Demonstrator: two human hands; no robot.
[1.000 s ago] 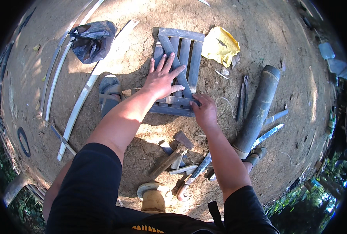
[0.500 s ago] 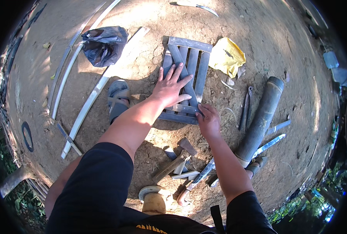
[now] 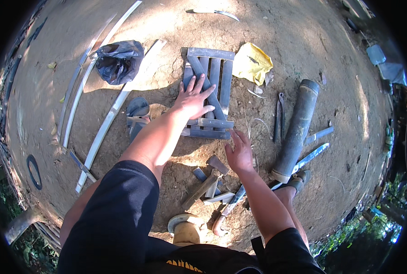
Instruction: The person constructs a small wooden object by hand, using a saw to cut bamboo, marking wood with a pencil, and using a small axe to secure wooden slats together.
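- from here i see one slatted frame [image 3: 225, 86] on the ground [image 3: 345, 118] (one tube [image 3: 295, 132] right of it)
- one left hand [image 3: 193, 101], spread wide on one diagonal slat [image 3: 215, 104]
- one right hand [image 3: 240, 153], loosely open, near the frame's corner

The bare dirt ground [image 3: 327, 201] is carrying a slatted panel [image 3: 214, 75], a black plastic bag [image 3: 119, 63], a crumpled yellow sheet [image 3: 252, 61] and long pale strips [image 3: 107, 123]. Pincers [image 3: 283, 114] are lying beside a thick dark tube [image 3: 297, 130], probably bamboo; a hatchet [image 3: 202, 186] is lying among offcuts [image 3: 219, 197], near a brown-handled blade [image 3: 233, 203].
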